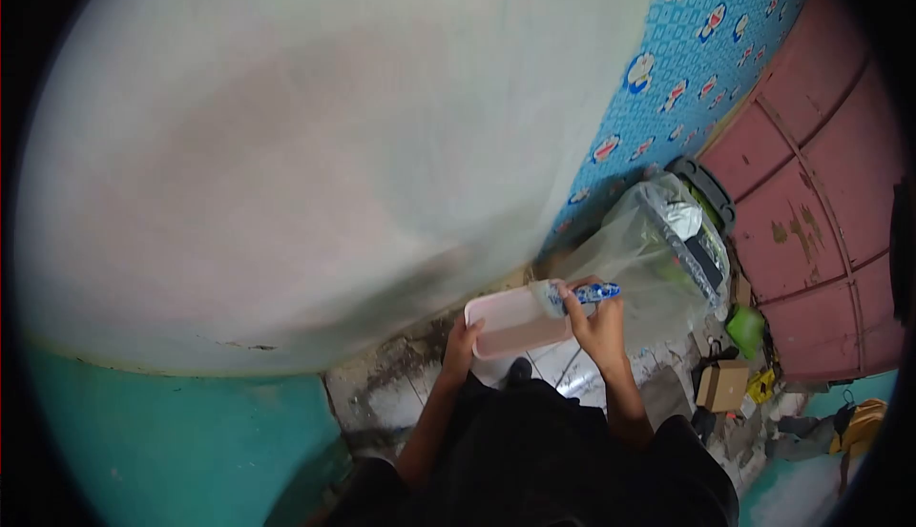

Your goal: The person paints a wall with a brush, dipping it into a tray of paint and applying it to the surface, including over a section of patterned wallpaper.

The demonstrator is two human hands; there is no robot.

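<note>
A shallow pink tray (506, 340) is held up in front of my body, above the tiled floor. My left hand (462, 344) grips its left end, thumb over the rim. In my right hand (597, 325) is a paintbrush (598, 291) with a blue patterned handle, the fingers closed round it near the bristles. The pale bristles lie over the right end of the tray. Whether they touch the inside of the tray I cannot tell.
A whitish wall (315, 145) rises ahead, with teal paint (191, 441) at lower left. Blue cartoon wallpaper (658, 88) adjoins it. Right of the tray stand a large clear plastic bag (630, 260), a cardboard box (722, 386), a green item (745, 330) and a pink panelled surface (811, 203).
</note>
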